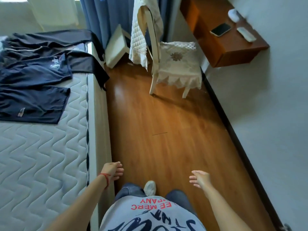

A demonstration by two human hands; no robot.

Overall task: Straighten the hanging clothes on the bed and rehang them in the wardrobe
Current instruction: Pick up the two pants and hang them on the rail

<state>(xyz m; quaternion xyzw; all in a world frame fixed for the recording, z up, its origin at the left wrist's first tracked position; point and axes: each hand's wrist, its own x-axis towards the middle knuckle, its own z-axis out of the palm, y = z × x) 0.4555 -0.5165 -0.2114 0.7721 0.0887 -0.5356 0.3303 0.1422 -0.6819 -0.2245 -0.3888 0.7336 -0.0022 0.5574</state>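
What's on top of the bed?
Dark clothes lie spread on the bed, one sleeve hanging over its edge. The rest shows bare quilted mattress. Whatever lies under the clothes, hangers included, is hidden.

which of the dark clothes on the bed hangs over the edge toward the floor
The black garment farthest from the person: its corner drapes off the mattress side. The navy printed tee and navy shorts lie wholly on top.

A chair (176,64) with cream covers stands on the wood floor (166,130) beside a blue curtain (106,14); a phone (220,29) and remote (246,34) lie on the counter (233,47)
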